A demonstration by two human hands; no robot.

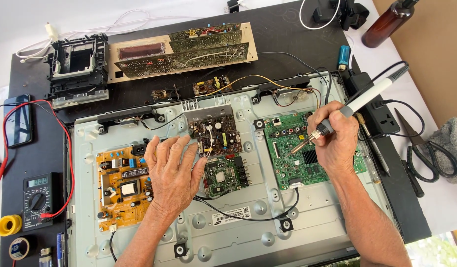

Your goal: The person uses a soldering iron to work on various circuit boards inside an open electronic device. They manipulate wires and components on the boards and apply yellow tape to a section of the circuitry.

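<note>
The lower part of the grey metal chassis [248, 232] lies bare between the two forearms, crossed only by a thin black cable [238, 210], so there is open room to pass there; higher up, the yellow power board [122, 185], the small green board [223, 175], the dark board [214, 133] and the green main board [293, 148] crowd the panel. The left hand [171, 170] lies spread flat between the yellow and small green boards, and the right hand [332, 141] in a closed grip on the soldering iron [359, 101] covers the main board's right side. On the tabletop [283, 34], the multimeter [36, 198] with its red lead [65, 143] blocks the left strip, the scissors [426, 148] and power strip [374, 106] the right, and the long circuit board [184, 52] and black frame [77, 66] the back.
</note>
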